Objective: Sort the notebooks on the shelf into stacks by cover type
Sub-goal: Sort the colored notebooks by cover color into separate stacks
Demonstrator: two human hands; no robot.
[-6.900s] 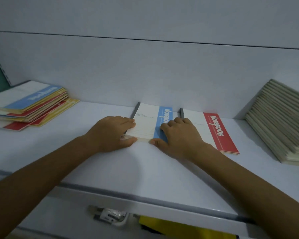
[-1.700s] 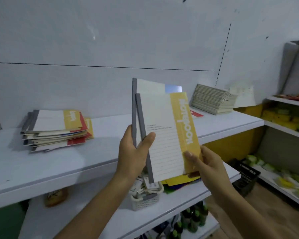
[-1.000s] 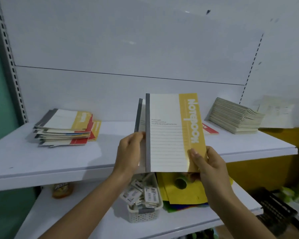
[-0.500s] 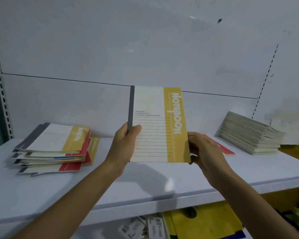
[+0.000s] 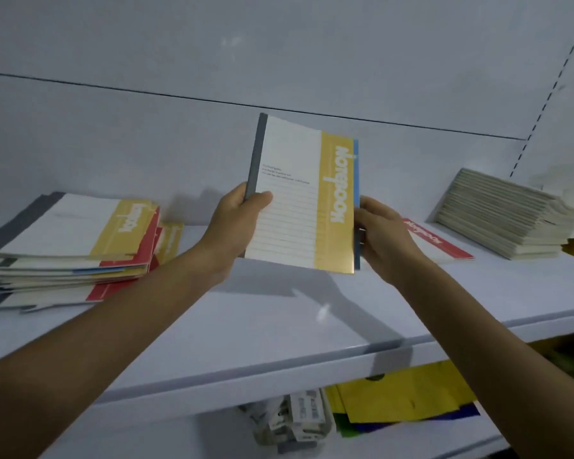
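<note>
Left hand (image 5: 236,226) and right hand (image 5: 378,233) clasped a yellow-banded white paper notebook (image 5: 299,207) above the flat white shelf (image 5: 279,326), plain white wall panel (image 5: 279,54) behind them.

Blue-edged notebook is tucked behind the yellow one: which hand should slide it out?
Probably the right hand: it holds the edge where the blue notebook peeks out behind the yellow notebook. The left hand grips the grey spine, thumb across the cover.
</note>
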